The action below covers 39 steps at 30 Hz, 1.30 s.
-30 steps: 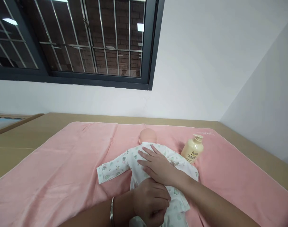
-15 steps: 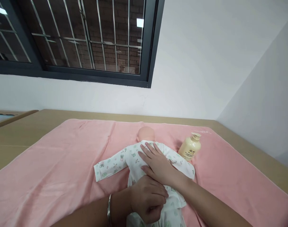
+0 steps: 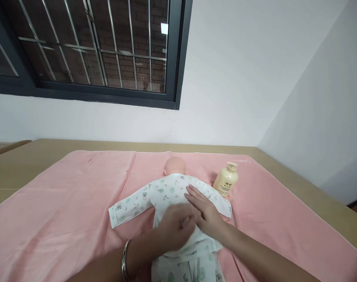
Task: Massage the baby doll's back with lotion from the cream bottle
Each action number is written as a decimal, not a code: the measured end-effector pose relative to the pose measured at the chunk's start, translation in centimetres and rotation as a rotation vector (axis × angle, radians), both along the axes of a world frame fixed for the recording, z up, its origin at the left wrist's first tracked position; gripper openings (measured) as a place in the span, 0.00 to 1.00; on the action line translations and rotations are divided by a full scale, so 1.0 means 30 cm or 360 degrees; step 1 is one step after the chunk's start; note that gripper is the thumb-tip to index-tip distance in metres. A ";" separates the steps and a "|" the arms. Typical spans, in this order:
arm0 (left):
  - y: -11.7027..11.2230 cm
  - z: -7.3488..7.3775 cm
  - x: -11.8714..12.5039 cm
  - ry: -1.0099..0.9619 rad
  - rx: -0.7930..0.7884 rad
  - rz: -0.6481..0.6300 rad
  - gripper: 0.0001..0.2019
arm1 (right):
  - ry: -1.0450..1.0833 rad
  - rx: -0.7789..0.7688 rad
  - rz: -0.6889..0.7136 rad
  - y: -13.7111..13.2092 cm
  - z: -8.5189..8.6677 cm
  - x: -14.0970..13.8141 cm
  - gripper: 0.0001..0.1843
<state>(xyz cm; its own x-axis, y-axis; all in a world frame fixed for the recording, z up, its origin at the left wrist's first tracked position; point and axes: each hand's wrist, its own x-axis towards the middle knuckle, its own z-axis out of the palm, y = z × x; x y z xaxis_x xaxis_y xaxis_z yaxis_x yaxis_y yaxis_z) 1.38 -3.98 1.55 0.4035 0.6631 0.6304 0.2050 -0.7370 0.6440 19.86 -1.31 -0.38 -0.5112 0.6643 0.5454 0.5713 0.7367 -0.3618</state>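
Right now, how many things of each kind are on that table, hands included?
Baby doll in a white printed romper: 1
Cream plastic pump bottle: 1
Pink cloth spread: 1
Hands on the doll: 2 (left hand, right hand)
Total: 5

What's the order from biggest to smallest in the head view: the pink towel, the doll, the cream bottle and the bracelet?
1. pink towel
2. doll
3. cream bottle
4. bracelet, only partly visible and nearest the camera, so its place against the bottle is unsure.
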 end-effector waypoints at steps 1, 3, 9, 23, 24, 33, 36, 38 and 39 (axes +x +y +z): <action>0.023 0.024 -0.003 -0.0107 -0.0077 0.0185 0.13 | 0.0062 0.0017 -0.0004 -0.005 0.007 -0.003 0.22; 0.091 0.052 -0.002 -0.0306 -0.0187 0.0615 0.14 | 0.0197 0.0033 -0.0043 0.001 0.029 -0.014 0.20; 0.249 0.002 0.041 0.0368 -0.0184 0.0913 0.21 | 0.0340 -0.0149 -0.0387 0.115 0.064 -0.114 0.22; 0.229 -0.026 -0.020 0.0742 -0.0485 0.0875 0.28 | -0.0557 -0.0315 -0.0405 0.071 0.087 -0.175 0.30; 0.251 -0.016 -0.023 0.0741 -0.0503 0.0864 0.28 | -0.0572 -0.0292 -0.0404 0.052 0.089 -0.184 0.30; 0.086 -0.125 -0.041 0.0594 -0.0446 0.0910 0.29 | -0.0572 -0.0495 -0.0534 0.126 0.121 -0.143 0.31; 0.133 -0.062 -0.038 0.0490 -0.0630 0.0870 0.30 | -0.0652 -0.0297 -0.0432 0.053 0.104 -0.183 0.31; 0.190 -0.015 -0.034 0.0445 -0.0765 0.0820 0.30 | -0.0686 -0.0207 -0.0296 0.004 0.098 -0.204 0.31; 0.210 -0.002 -0.032 0.0447 -0.0794 0.0807 0.30 | -0.0679 -0.0205 -0.0266 -0.006 0.100 -0.207 0.30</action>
